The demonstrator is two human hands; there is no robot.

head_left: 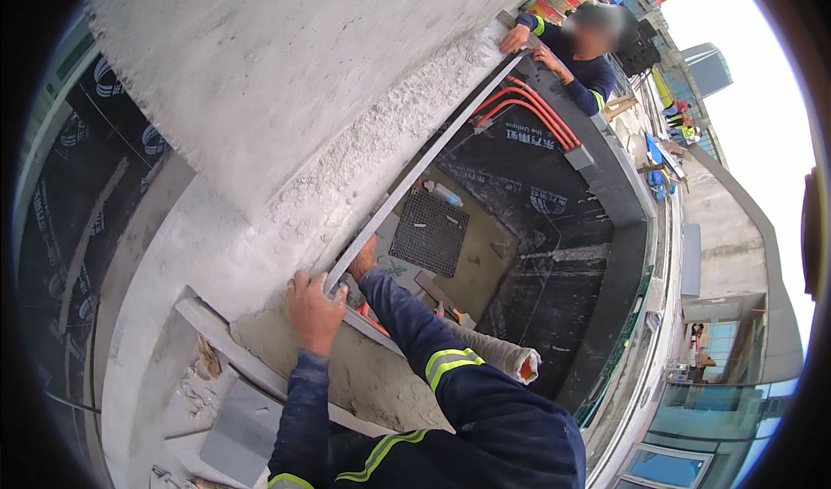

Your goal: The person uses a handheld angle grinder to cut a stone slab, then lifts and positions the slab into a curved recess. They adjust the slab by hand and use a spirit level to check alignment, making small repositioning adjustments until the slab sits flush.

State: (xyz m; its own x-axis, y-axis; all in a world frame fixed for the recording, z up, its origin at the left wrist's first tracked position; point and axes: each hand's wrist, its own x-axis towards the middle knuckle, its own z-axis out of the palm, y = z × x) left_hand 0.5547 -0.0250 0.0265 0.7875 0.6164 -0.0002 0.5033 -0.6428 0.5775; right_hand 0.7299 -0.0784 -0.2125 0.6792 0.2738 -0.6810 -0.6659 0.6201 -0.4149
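A long, straight grey bar (405, 193) runs slantwise from my hands to the far end of a recessed pit, along the foot of a rough concrete wall. Its near end is in my left hand (314, 313), with the fingers curled over it. On the pit side my right hand (364, 259) grips the same bar a little farther along; some of its fingers are hidden behind it. At the far end a co-worker's hands (516, 39) rest at the bar and the ledge beside it.
Dark lining (554, 221) covers the pit's sides. On its floor are a black grid panel (430, 232) and a clear bottle (444, 193). Orange pipes (528, 108) bend over the far side. A cloth-wrapped tube (498, 350) sticks up near my right forearm. A grey slab (242, 433) lies lower left.
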